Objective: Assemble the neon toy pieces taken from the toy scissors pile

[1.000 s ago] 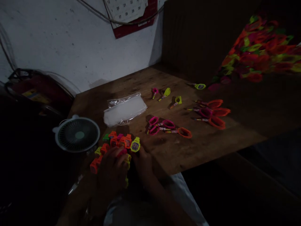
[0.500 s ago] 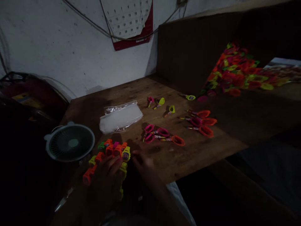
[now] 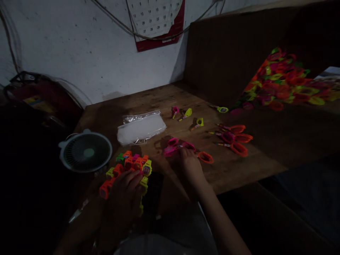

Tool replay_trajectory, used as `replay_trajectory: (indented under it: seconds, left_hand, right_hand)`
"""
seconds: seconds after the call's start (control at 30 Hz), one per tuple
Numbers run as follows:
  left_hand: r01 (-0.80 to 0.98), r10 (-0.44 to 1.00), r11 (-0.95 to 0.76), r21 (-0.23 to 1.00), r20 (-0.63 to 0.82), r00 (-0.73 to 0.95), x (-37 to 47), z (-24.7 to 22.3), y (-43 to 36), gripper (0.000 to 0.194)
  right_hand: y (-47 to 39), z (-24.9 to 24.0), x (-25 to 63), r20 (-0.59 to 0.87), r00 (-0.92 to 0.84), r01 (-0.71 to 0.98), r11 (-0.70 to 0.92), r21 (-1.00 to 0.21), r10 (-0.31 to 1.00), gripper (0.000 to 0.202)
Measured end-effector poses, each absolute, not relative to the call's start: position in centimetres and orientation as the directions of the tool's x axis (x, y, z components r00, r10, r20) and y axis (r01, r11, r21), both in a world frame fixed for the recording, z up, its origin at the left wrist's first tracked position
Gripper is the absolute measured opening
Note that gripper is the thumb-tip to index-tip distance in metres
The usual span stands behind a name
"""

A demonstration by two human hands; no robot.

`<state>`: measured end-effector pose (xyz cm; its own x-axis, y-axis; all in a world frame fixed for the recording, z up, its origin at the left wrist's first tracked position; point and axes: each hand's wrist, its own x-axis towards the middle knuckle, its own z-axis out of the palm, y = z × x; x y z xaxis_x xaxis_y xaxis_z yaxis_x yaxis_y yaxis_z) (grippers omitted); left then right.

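Bright plastic toy watches (image 3: 128,163) in orange, yellow, green and pink stand close together at the front left. Over them lies my left hand (image 3: 124,187), its fingers bent around the near watches, a bit of pink at the fingertips; the dark hides its underside. My right hand (image 3: 191,164) is on the table, fingers curled down at a pink toy watch (image 3: 170,151); the fingertips are partly hidden. Beside it lie another pink watch (image 3: 189,146) and an orange watch (image 3: 205,157), with printed paper strips on them.
A round fan (image 3: 89,152) stands at the left edge. Clear plastic bags (image 3: 142,127) lie mid-table. Further right are loose orange watches (image 3: 239,149), a yellow watch (image 3: 222,109) and a large pile of watches (image 3: 281,83) by a dark cardboard panel (image 3: 212,60).
My right hand has moved from beside the standing watches up and right to the pink ones, and one pink watch has shifted. My left hand stays on the cluster. The view has turned slightly.
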<state>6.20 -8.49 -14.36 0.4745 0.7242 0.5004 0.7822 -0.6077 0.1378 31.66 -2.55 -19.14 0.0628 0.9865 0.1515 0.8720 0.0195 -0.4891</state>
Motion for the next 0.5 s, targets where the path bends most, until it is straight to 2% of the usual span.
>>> replay_trajectory:
  seconds: [0.07, 0.13, 0.2, 0.27, 0.3, 0.37, 0.5]
  left_hand:
    - [0.779, 0.727, -0.609, 0.154, 0.500, 0.470, 6.3, -14.4, -8.5, 0.034]
    - [0.779, 0.732, -0.603, 0.170, 0.507, 0.456, 6.3, -14.4, -8.5, 0.035]
    - [0.785, 0.737, -0.595, 0.171, 0.506, 0.448, 6.3, -14.4, -8.5, 0.035]
    - [0.795, 0.746, -0.584, 0.164, 0.495, 0.446, 6.4, -14.4, -8.6, 0.034]
    - [0.798, 0.748, -0.581, 0.162, 0.493, 0.445, 6.4, -14.4, -8.6, 0.034]
    - [0.796, 0.747, -0.581, 0.168, 0.497, 0.441, 6.4, -14.4, -8.7, 0.034]
    - [0.793, 0.730, -0.590, 0.155, 0.523, 0.440, 6.4, -14.5, -8.6, 0.034]
  right_hand:
    - [-3.7, -19.6, 30.5, 0.133, 0.096, 0.636, 0.042, -0.770, 0.986, 0.019]
    - [-4.8, -20.5, 28.7, 0.085, 0.086, 0.242, 0.062, -0.968, 0.993, 0.022]
    - [-5.5, -21.4, 26.6, -0.005, 0.049, -0.160, 0.003, -0.987, 0.999, 0.034]
    - [-5.8, -22.0, 24.6, -0.128, -0.003, -0.424, -0.117, -0.898, 0.992, 0.042]
    - [-5.9, -22.1, 23.9, -0.185, -0.015, -0.495, -0.168, -0.852, 0.983, 0.043]
    - [-5.7, -22.2, 23.0, -0.257, -0.005, -0.532, -0.220, -0.818, 0.966, 0.037]
    - [-5.0, -22.8, 22.8, -0.279, 0.038, -0.426, -0.237, -0.873, 0.959, 0.030]
